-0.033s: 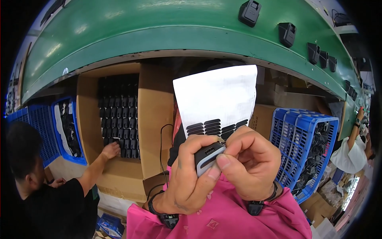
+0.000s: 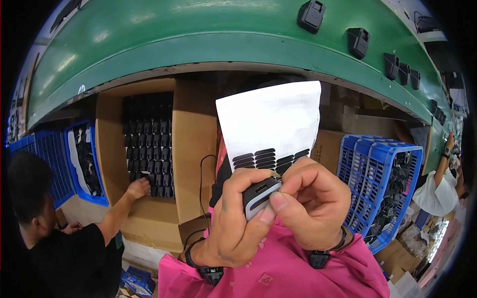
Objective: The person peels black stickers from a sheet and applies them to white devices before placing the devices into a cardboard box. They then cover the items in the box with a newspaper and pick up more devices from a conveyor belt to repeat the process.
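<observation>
Two hands meet at centre frame, but farthest left a co-worker in a black shirt (image 2: 59, 248) reaches into a cardboard box (image 2: 191, 149) of small black parts. The left hand (image 2: 233, 223) grips a small black-and-silver device (image 2: 259, 196), thumb across its face. The right hand (image 2: 310, 203) pinches the device's edge and holds a white sheet of black stickers (image 2: 271, 124) behind it. Blue crates (image 2: 382, 174) stand right.

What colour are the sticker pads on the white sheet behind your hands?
Black, in rows along the lower part of the white sheet; the sticker pads show in the head view.
</observation>
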